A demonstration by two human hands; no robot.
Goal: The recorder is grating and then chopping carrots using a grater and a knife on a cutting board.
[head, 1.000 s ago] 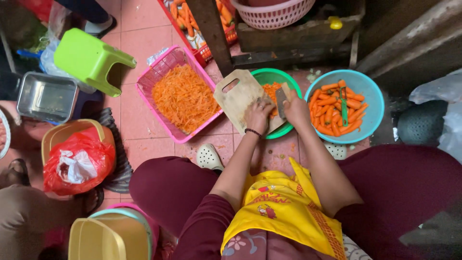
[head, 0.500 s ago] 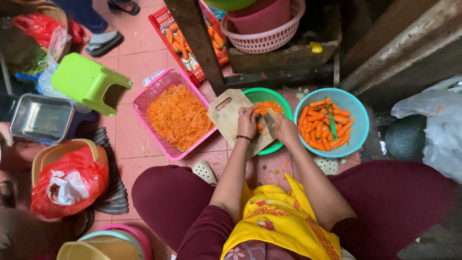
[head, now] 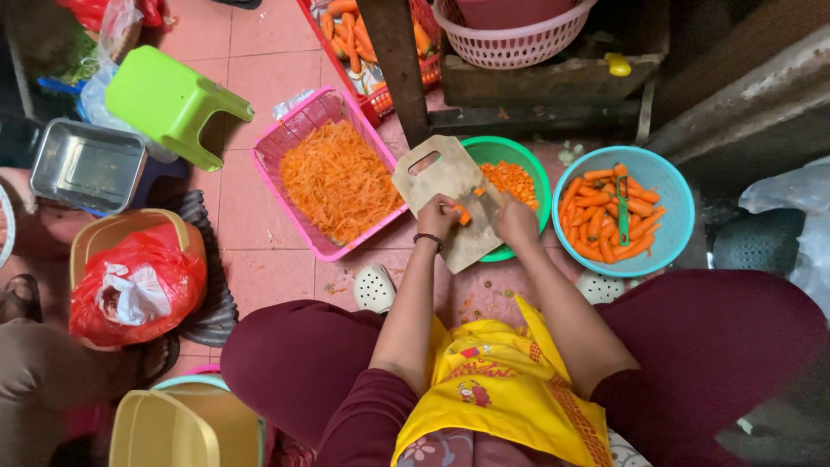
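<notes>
**Hands meet over the board**

Both forearms reach forward and converge on the pale wooden cutting board with a handle slot (head: 450, 195), which lies across the green plastic bowl (head: 529, 164). The left hand (head: 437, 216) pinches a small orange carrot piece (head: 464, 216) against the board. The right hand (head: 515, 220) is curled closed; what it grips cannot be told.

A red plastic bag (head: 130, 281) with a white one inside sat in a yellow tub (head: 99, 238) by the floor's left edge
</notes>
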